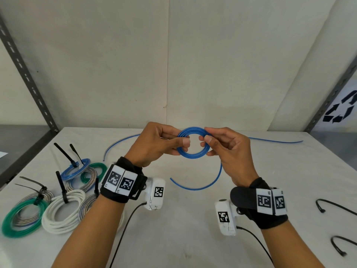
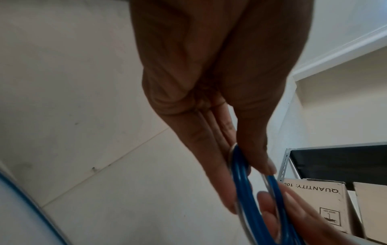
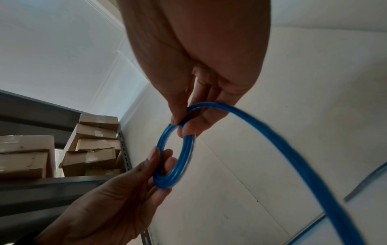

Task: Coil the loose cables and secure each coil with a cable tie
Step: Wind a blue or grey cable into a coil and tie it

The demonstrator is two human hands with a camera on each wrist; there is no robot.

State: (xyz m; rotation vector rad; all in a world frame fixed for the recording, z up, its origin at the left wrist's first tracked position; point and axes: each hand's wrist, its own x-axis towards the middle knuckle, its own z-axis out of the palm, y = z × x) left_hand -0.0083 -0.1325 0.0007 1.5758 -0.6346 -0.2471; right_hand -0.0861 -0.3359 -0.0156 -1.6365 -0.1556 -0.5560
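While the left hand [image 1: 154,146] pinches the blue coil [image 1: 193,144] at 9 o'clock and the right hand [image 1: 226,151] at 3, any slack pinch may let its springy loops unwind.

A cardboard box [image 2: 314,205] on the shelf in the left wrist view carries, upside down to the camera, the printed word "QUANTITY:" followed by a number that begins "10"; its remaining digits are cut off. Beneath the word sits a small framed handling pictogram, too blurred to read. A white sign [image 1: 342,111] at the far right shows a black recycling-arrows symbol, without letters.
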